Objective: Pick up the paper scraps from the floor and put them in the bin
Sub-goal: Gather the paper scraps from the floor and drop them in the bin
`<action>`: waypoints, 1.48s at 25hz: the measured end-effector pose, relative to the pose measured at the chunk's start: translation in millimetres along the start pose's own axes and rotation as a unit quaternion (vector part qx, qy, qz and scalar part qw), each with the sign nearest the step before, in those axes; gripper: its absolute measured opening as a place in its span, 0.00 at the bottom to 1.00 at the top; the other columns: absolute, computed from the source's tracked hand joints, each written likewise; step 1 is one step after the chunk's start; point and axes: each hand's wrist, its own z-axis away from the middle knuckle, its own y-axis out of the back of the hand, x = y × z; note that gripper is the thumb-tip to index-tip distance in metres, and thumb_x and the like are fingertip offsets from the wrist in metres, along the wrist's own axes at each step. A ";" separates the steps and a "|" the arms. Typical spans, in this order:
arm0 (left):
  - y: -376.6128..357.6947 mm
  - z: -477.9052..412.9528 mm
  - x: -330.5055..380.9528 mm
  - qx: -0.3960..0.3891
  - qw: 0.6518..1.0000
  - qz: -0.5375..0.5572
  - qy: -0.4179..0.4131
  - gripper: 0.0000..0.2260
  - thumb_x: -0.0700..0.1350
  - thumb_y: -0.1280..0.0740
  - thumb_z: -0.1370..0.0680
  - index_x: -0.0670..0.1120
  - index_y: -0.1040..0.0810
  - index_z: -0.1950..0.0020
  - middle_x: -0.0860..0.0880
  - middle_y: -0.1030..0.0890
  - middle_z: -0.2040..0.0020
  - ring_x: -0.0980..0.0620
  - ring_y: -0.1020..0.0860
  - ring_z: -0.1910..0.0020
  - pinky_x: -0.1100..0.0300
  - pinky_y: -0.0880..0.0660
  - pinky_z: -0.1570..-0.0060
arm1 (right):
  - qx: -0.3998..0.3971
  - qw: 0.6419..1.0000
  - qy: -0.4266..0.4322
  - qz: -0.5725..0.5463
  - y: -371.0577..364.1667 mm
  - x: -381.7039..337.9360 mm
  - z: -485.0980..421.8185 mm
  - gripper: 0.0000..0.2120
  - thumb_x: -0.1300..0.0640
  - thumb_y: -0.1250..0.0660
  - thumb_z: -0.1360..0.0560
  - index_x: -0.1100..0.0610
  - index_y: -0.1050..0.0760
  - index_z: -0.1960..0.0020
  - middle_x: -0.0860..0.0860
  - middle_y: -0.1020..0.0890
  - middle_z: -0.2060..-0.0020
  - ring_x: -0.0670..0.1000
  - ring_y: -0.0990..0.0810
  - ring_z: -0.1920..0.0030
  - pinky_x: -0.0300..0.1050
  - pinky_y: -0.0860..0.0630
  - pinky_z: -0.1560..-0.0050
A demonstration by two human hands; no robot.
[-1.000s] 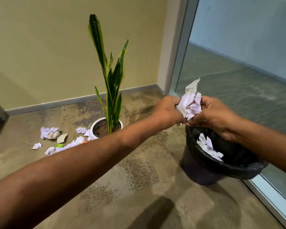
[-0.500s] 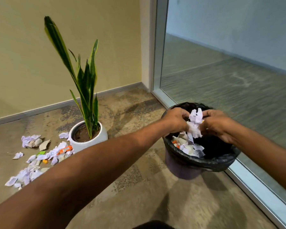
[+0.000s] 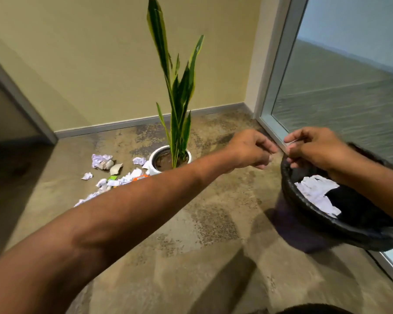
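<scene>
Hanging slack and empty just beside the bin (image 3: pixel 289 193), the left hand (image 3: pixel 251 149) has released from its grip the wad held a moment ago. The right hand (image 3: pixel 313 148), fingers curled over the rim, may pinch a pale sliver; I cannot tell. That wad (image 3: pixel 315 191) lies inside the bin, so this load is judged delivered. More paper scraps (image 3: pixel 114 182) remain on the floor (image 3: pixel 213 223), well apart from both hands.

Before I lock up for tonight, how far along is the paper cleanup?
Done: crumpled white paper scraps lie in the black-lined bin. In hand: left hand empty; right hand maybe pinches a sliver. Left: a scatter of white scraps beside the white plant pot.
</scene>
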 end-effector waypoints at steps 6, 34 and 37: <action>152.3 64.6 -68.1 0.079 0.994 -0.051 0.052 0.10 0.29 0.29 0.21 0.32 0.18 0.40 0.34 0.16 0.55 0.46 0.16 0.62 0.56 0.14 0.61 | -0.147 0.981 0.063 0.111 -142.7 -76.5 0.5 0.16 0.70 0.26 0.23 0.54 0.20 0.42 0.58 0.14 0.55 0.57 0.12 0.61 0.50 0.15 0.63; 335.2 204.8 -424.4 0.182 0.844 -0.263 0.431 0.46 0.41 0.20 0.29 0.42 0.43 0.17 0.34 0.40 0.20 0.34 0.33 0.22 0.47 0.26 0.29 | -0.291 0.903 0.050 0.311 -512.7 98.6 -19.1 0.55 0.61 0.29 0.25 0.55 0.63 0.12 0.53 0.61 0.13 0.55 0.63 0.13 0.57 0.56 0.14; 324.7 201.9 -432.5 0.140 0.853 -0.285 0.414 0.50 0.44 0.19 0.31 0.46 0.44 0.16 0.37 0.34 0.23 0.36 0.34 0.24 0.48 0.26 0.30 | -0.309 0.898 0.096 0.298 -521.2 106.2 -12.5 0.52 0.61 0.29 0.24 0.51 0.59 0.12 0.49 0.58 0.12 0.53 0.64 0.14 0.55 0.57 0.15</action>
